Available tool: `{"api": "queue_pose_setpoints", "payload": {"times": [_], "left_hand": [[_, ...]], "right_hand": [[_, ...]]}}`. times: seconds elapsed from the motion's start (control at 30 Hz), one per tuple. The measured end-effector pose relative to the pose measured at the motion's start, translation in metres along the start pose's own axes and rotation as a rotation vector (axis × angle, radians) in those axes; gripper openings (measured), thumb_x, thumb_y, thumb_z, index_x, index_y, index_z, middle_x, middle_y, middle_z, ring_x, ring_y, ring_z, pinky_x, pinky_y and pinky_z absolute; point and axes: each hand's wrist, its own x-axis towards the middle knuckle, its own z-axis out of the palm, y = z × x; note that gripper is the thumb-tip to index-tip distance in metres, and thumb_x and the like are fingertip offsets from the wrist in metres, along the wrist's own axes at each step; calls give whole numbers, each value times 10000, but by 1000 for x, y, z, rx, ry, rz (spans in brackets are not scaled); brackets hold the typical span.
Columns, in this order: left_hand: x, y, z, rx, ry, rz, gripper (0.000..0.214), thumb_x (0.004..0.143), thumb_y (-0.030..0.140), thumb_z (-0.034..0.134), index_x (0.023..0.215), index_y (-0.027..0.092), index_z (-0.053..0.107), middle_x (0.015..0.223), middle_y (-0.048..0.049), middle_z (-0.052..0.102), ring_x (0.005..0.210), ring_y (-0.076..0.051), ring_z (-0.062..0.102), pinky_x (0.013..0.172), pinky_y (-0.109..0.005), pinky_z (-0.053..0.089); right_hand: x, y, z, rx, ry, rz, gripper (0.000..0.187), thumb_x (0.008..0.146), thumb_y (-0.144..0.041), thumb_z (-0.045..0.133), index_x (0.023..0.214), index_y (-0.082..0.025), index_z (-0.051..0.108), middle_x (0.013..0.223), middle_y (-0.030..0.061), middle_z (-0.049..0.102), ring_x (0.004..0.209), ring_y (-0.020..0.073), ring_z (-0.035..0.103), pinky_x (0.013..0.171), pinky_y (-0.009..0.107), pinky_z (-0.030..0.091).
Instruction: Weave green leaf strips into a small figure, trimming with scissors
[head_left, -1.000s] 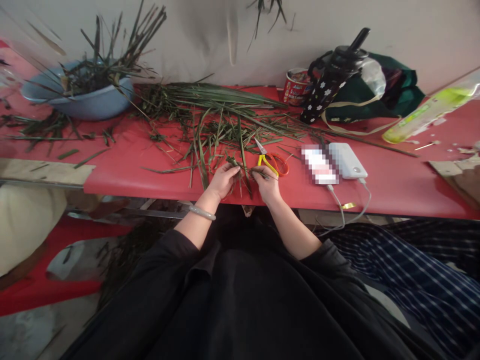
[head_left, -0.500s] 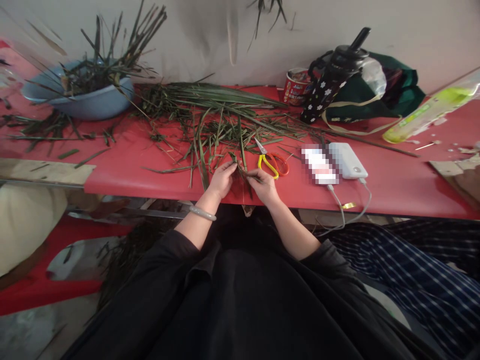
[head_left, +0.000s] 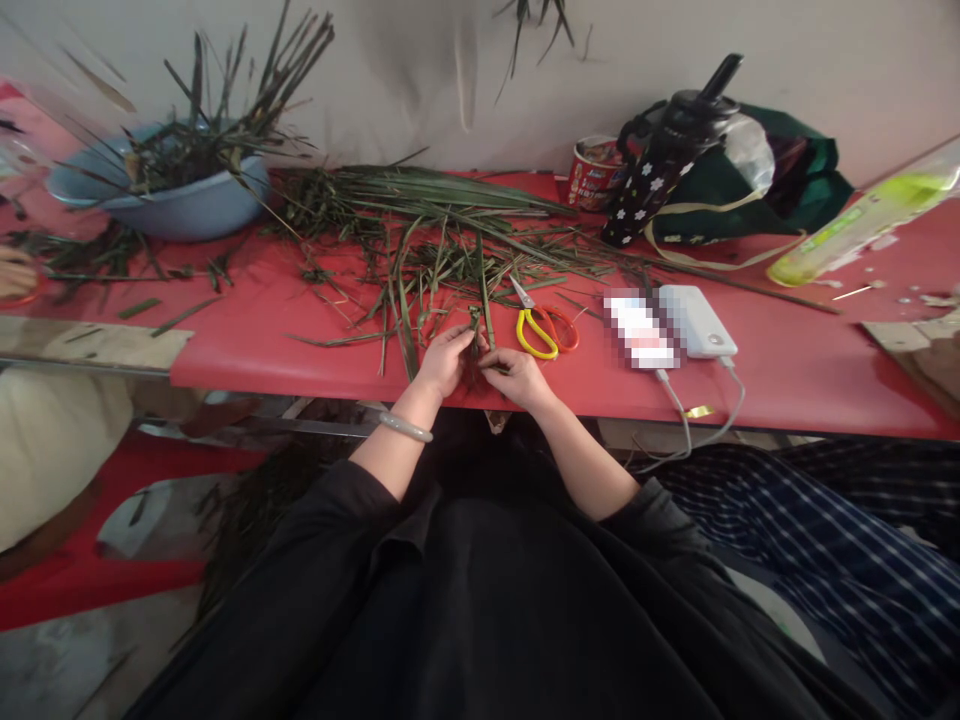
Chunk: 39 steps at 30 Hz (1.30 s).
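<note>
My left hand [head_left: 445, 360] is closed on a small piece of woven green leaf [head_left: 475, 318], whose top pokes out above the thumb. My right hand [head_left: 517, 377] pinches thin leaf strips at the lower right of that piece; the fingers partly hide them. Both hands are close together over the table's front edge. Just beyond them lies a loose heap of cut leaf strips [head_left: 450, 265]. Scissors [head_left: 541, 325] with one yellow and one red handle rest to the right of the heap, their tip pointing away from me.
On the red table [head_left: 315, 375] are a blue basin [head_left: 195, 205] of leaves, a long leaf bundle [head_left: 420, 187], a paper cup [head_left: 592, 178], a black flowered tumbler [head_left: 652, 170], a green bag [head_left: 802, 185], a white power bank [head_left: 697, 320] with cables and a plastic bottle [head_left: 847, 225]. Another person's hand [head_left: 16, 273] is far left.
The leaf piece has turned more upright in my left hand. My right hand has shifted slightly left and down, nearer to it. Another person's hand has appeared at the far left.
</note>
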Motion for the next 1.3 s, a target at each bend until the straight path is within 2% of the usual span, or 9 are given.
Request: {"api": "queue_pose_setpoints", "payload": {"times": [0.23, 0.63, 0.77, 0.83, 0.9, 0.97, 1.07, 1.17, 1.3], "left_hand": [[3, -2, -5, -35, 16, -1, 71, 697, 157, 565, 755, 127, 591, 625, -4, 600, 600, -93, 581, 616, -226, 460], [2, 0, -3, -30, 56, 14, 62, 693, 153, 569, 749, 131, 578, 609, 4, 586, 606, -98, 586, 645, -246, 461], [2, 1, -3, -12, 52, 27, 87, 685, 187, 581, 758, 142, 597, 630, 8, 600, 619, -92, 578, 657, -242, 454], [2, 2, -1, -6, 61, 50, 86, 663, 185, 599, 744, 154, 597, 654, 13, 612, 651, -92, 580, 703, -253, 452], [2, 1, 0, 7, 55, 63, 91, 638, 181, 623, 721, 156, 597, 677, 14, 622, 684, -95, 582, 760, -270, 442], [1, 0, 1, 36, 35, 57, 110, 609, 175, 649, 703, 155, 595, 692, 15, 627, 705, -99, 581, 796, -285, 429], [-1, -3, 1, 125, -8, 76, 132, 589, 172, 673, 698, 155, 601, 713, 13, 633, 742, -103, 578, 817, -283, 410], [-2, -4, 1, 217, -66, 100, 139, 604, 192, 672, 725, 152, 615, 748, 1, 640, 775, -111, 575, 830, -281, 396], [-2, -2, 2, 184, -141, 70, 165, 650, 232, 644, 792, 148, 632, 782, -23, 647, 815, -128, 579, 830, -288, 397]], "right_hand": [[-1, -1, 1, -22, -55, 35, 167, 688, -152, 551, 782, -195, 683, 739, 4, 682, 644, 131, 615, 642, 245, 476], [-1, -4, 1, -96, -81, -3, 152, 689, -169, 556, 775, -193, 678, 694, -2, 670, 594, 116, 581, 604, 236, 446], [-3, -6, -2, 91, -23, -6, 186, 729, -236, 541, 889, -188, 622, 833, 23, 661, 734, 140, 601, 698, 267, 464], [-2, -5, -4, 257, 57, 7, 251, 765, -322, 514, 974, -194, 570, 929, 38, 641, 832, 151, 593, 738, 280, 467], [-1, -3, -6, 350, 143, 30, 284, 789, -391, 475, 981, -195, 549, 957, 45, 623, 858, 153, 580, 738, 284, 467], [0, -2, -6, 348, 179, 59, 293, 786, -419, 471, 945, -187, 552, 921, 45, 619, 826, 151, 573, 717, 284, 465], [2, -1, -5, 244, 139, 89, 276, 739, -401, 534, 888, -172, 564, 814, 25, 613, 737, 142, 556, 673, 274, 450], [3, -2, -4, 120, 101, 112, 212, 736, -364, 521, 774, -161, 572, 642, -17, 545, 584, 108, 485, 571, 242, 406], [3, -2, -4, 88, 88, 134, 228, 752, -364, 479, 705, -155, 558, 560, -39, 460, 518, 86, 406, 508, 218, 345]]}}
